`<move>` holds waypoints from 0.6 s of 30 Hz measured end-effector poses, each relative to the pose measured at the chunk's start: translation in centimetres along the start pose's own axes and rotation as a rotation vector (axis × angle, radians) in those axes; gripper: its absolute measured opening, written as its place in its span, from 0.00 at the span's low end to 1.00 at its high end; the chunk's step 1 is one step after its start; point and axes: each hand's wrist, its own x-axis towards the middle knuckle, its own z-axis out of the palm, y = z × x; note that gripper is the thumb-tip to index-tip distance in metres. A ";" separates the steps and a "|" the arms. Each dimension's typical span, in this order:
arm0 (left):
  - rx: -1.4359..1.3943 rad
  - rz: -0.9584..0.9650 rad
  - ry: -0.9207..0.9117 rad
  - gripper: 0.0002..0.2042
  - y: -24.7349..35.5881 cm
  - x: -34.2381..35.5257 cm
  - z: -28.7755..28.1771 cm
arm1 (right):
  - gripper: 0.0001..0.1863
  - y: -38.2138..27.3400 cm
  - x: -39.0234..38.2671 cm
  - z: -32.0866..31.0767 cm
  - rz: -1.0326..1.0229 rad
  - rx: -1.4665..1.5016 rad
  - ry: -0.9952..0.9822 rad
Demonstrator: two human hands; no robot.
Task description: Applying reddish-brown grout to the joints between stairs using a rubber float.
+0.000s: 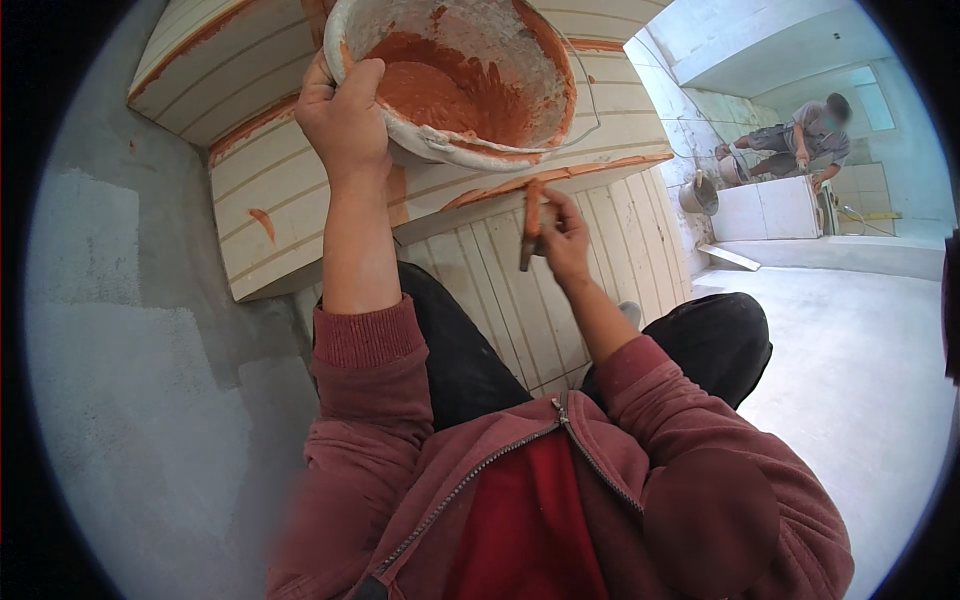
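A jacket (pixel 625 450) fills the bottom, the right hand (pixel 566 240) pinches a smeared scraper (pixel 532 225) near centre, and at top centre the left hand (pixel 345 115) grips the rim of a bucket (pixel 470 153), likely stiff, weighted by soft paste (pixel 430 92), slippery where smeared, best held by clean rim or handle (pixel 597 110).
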 end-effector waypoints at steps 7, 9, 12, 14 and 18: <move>-0.018 0.001 -0.011 0.11 -0.1 0.0 -0.2 | 0.28 -0.1 -1.4 1.7 -0.043 -0.081 -0.131; -0.016 0.013 -0.001 0.11 0.1 0.0 -0.4 | 0.29 -0.9 -0.2 -1.1 0.050 0.084 0.069; -0.030 0.000 0.001 0.11 0.1 0.1 -0.2 | 0.26 -1.6 1.8 -3.7 0.079 0.156 0.229; -0.009 0.018 0.005 0.11 -0.1 0.0 0.1 | 0.25 -1.3 2.4 -4.0 0.096 0.160 0.299; 0.037 0.017 0.011 0.12 -0.1 -0.1 0.2 | 0.25 -0.8 2.0 -2.9 0.079 0.196 0.199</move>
